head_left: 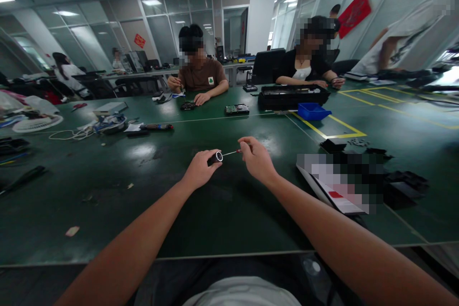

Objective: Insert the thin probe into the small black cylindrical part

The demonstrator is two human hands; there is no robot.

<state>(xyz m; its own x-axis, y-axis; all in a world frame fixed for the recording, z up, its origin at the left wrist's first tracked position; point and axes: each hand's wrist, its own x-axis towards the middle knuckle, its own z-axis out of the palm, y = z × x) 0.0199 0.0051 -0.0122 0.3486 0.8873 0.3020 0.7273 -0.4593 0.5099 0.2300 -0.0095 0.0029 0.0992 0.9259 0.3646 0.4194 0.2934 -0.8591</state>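
My left hand (201, 168) is closed around a small black cylindrical device (215, 158), whose round end shows a white ring. Between the fingers of my right hand (256, 157) is a slim screwdriver (230, 153) with a thin metal shaft and a bit of red at the handle. The shaft points left, its tip at or very near the ringed end of the device; contact cannot be made out. Both hands are held over the green tabletop (215, 220), in front of me.
To the right lie a white box-like object (333, 189), black plastic parts (405, 186) and a blue bin (312, 111). A circuit board (236, 109) and long black casing (292, 98) sit farther back. Cables (77, 133) are at left. Two people sit across the table.
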